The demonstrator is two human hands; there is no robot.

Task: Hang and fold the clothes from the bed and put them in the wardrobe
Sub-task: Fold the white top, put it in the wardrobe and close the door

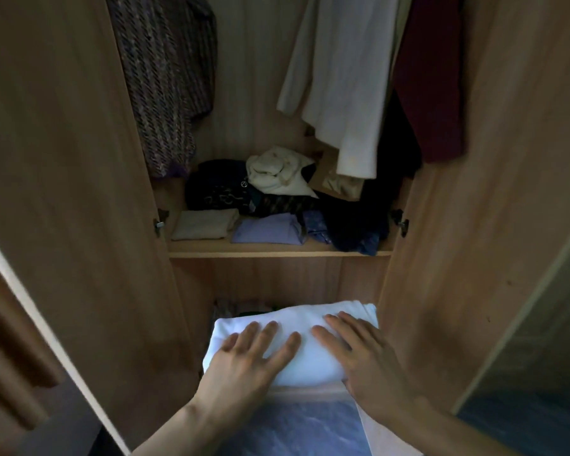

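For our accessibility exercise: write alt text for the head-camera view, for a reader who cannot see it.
The left hand and right hand rest flat on a folded white garment on the wardrobe's lower shelf. The upper shelf holds piled clothes, and a white shirt hangs above.

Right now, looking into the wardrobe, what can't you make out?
Head view:
Rail and hangers: cut off by the top edge above the striped knit, white top and maroon garment.
Items behind the folded white garment on the lower shelf: hidden by it and shadow.
Garment's near edge: covered by the left hand and right hand.
Dark pile on the upper shelf: too dim to separate.
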